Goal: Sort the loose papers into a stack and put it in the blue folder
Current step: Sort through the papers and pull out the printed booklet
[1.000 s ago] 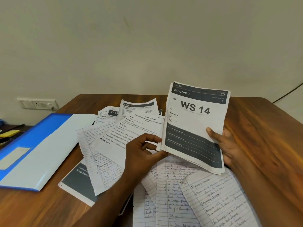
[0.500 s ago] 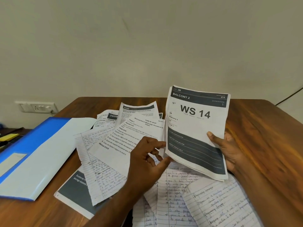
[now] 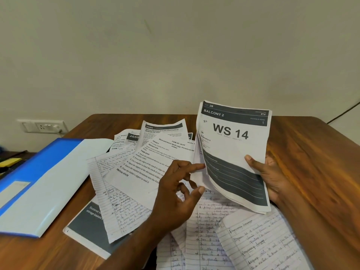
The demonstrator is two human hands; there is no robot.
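Right hand (image 3: 270, 178): I grip the gathered stack (image 3: 233, 152), upright above the table (image 3: 311, 152).
Left hand (image 3: 175, 193): fingers loose, forefinger touching the stack's edge, holding nothing.
Loose papers (image 3: 140, 172): scattered beside the blue folder (image 3: 39, 182).
Risk: one-handed, sheets could fan and slip.

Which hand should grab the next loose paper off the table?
Probably the left hand. Its fingers are loose and hold nothing, and it hovers over the scattered white printed and handwritten sheets. The right hand is busy gripping the gathered stack topped by the WS 14 sheet.
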